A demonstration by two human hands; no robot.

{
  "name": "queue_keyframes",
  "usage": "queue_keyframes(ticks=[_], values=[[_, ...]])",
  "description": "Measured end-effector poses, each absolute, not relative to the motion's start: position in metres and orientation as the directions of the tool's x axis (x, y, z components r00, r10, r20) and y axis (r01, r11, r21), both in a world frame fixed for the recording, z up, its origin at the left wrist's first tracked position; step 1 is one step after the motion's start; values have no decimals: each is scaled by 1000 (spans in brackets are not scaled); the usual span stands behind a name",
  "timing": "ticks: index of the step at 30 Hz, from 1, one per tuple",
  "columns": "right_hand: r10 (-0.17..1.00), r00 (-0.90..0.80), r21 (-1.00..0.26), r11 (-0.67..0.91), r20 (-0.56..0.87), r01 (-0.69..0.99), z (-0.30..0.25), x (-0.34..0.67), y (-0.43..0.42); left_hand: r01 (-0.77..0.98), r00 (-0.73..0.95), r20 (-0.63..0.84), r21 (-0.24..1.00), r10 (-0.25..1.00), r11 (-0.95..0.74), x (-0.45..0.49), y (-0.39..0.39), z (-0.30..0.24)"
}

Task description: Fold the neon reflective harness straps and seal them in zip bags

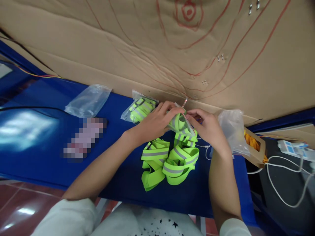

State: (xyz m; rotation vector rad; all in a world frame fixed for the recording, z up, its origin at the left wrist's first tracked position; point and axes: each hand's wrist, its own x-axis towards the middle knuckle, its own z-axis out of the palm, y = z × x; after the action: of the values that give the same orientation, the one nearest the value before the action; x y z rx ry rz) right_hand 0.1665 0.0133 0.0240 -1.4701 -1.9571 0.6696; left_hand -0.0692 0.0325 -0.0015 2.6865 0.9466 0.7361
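A clear zip bag [180, 124] with a neon-green reflective strap inside is between my two hands, its red-edged opening slanting to the right. My left hand [158, 118] grips the bag from the left, thumb along its top. On the opening's right edge, the bent fingers of my right hand [206, 126] pinch the plastic; part of them is hidden. Loose green reflective straps [180, 165] with grey stripes lie in folded heaps below the hands. Just left of my left hand, another clear bag [141, 109] holds a green strap with a black buckle.
A crumpled plastic bag [88, 100] lies on the blue table [118, 180] at the left, near a blurred-out object [85, 139]. More clear bags [232, 131] and a cardboard box [256, 147] are at the right. White cables [278, 196] trail there. A cardboard panel [118, 59] stands behind.
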Motion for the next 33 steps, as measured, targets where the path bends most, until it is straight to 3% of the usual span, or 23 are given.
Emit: queue_keyframes(ticks=[9, 12, 15, 18, 20, 24, 33], values=[[975, -213, -707, 195, 64, 680, 18, 165, 10, 563, 680, 314, 354, 662, -746, -68, 38, -15], [984, -178, -796, 120, 16, 593, 14, 163, 13, 593, 635, 301, 401, 711, -699, -71, 34, -4], [986, -154, -917, -1, -68, 399, 12, 160, 16, 573, 481, 340, 575, 808, -584, -73, 31, 11], [958, -240, -955, -84, -156, 286, 15, 155, 16, 460, 420, 179, 803, 890, -379, -71, 33, 17], [933, -296, -960, -130, -203, 248, 17, 151, 15, 408, 444, 59, 875, 894, -261, -70, 36, 15], [898, -361, -959, -178, -250, 220, 18, 147, 12, 374, 468, -1, 906, 884, -197, -69, 39, 12], [872, -434, -946, -90, -226, 311, 25, 145, 8, 281, 546, -11, 944, 838, -171, -74, 39, 12]])
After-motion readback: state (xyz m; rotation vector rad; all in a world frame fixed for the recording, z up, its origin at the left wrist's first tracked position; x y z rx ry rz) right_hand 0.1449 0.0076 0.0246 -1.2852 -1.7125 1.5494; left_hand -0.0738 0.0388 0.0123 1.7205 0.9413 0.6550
